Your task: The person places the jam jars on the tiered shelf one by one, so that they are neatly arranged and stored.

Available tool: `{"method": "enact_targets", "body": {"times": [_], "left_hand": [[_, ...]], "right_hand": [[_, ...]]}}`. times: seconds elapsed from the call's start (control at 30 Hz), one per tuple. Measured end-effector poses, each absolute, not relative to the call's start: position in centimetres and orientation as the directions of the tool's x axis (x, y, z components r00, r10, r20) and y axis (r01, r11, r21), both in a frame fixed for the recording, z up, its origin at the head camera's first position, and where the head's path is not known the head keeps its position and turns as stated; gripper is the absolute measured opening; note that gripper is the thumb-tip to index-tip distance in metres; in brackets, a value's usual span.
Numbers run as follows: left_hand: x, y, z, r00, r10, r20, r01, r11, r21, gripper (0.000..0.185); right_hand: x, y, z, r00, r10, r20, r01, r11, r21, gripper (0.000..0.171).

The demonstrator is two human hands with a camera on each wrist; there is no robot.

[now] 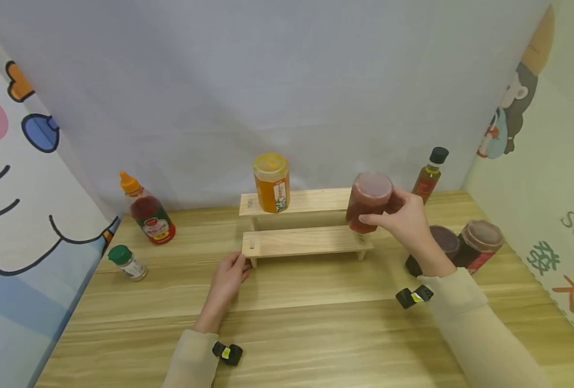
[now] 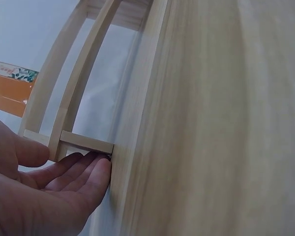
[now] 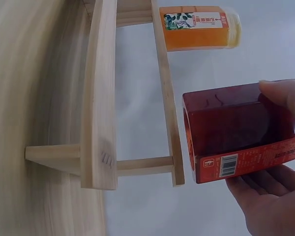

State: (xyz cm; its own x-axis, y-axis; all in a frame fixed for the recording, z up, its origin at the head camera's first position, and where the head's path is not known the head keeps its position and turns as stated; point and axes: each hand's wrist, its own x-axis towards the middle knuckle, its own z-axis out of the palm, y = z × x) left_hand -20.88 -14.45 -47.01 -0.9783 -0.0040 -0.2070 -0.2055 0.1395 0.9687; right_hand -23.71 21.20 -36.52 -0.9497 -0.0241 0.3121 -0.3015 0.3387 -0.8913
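A two-step wooden rack point(image 1: 306, 240) stands mid-table; its steps point(image 3: 101, 98) also show in the right wrist view. An orange jar point(image 1: 271, 183) with a yellow lid stands on the upper step's left end, also the orange jar point(image 3: 199, 27). My right hand point(image 1: 403, 218) grips a dark red jar point(image 1: 368, 202), seen close as the red jar point(image 3: 241, 130), and holds it just above the right end of the rack. My left hand point(image 1: 229, 275) rests flat on the table, its straight fingers point(image 2: 86, 172) touching the leg point(image 2: 86, 142) at the rack's front left corner.
A red sauce bottle point(image 1: 148, 213) with an orange cap and a small green-capped shaker point(image 1: 128, 262) stand at the left. A dark oil bottle point(image 1: 429, 175) stands at the back right. Two dark lidded jars point(image 1: 476, 245) sit near the right edge. Fabric walls surround the wooden table point(image 1: 316, 334).
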Motion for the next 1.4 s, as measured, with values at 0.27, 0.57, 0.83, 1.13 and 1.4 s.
{"method": "enact_targets", "body": {"times": [0.27, 0.57, 0.83, 1.13, 1.4], "left_hand": [[-21.0, -14.3, -47.1, -0.98, -0.004, -0.201, -0.2, 0.14, 0.97, 0.041], [-21.1, -14.3, -47.0, -0.98, 0.0, -0.199, -0.197, 0.14, 0.97, 0.041], [-21.0, -14.3, -46.9, -0.979, -0.009, -0.204, -0.204, 0.127, 0.971, 0.041], [-20.9, -14.4, -47.3, -0.978, -0.017, -0.209, -0.209, 0.127, 0.97, 0.041], [-20.8, -14.5, -47.2, -0.979, -0.018, -0.204, -0.204, 0.129, 0.97, 0.041]], "right_hand": [[-25.2, 20.5, -35.7, -0.972, -0.002, 0.235, -0.22, 0.353, -0.909, 0.059], [-27.2, 19.2, -35.0, -0.973, -0.011, 0.229, -0.219, 0.347, -0.912, 0.063], [-29.1, 18.2, -35.2, -0.978, 0.014, 0.208, -0.192, 0.328, -0.925, 0.065], [-30.2, 17.4, -35.6, -0.984, 0.015, 0.177, -0.165, 0.288, -0.943, 0.064], [-30.9, 17.2, -35.6, -0.986, 0.031, 0.163, -0.147, 0.298, -0.943, 0.066]]}}
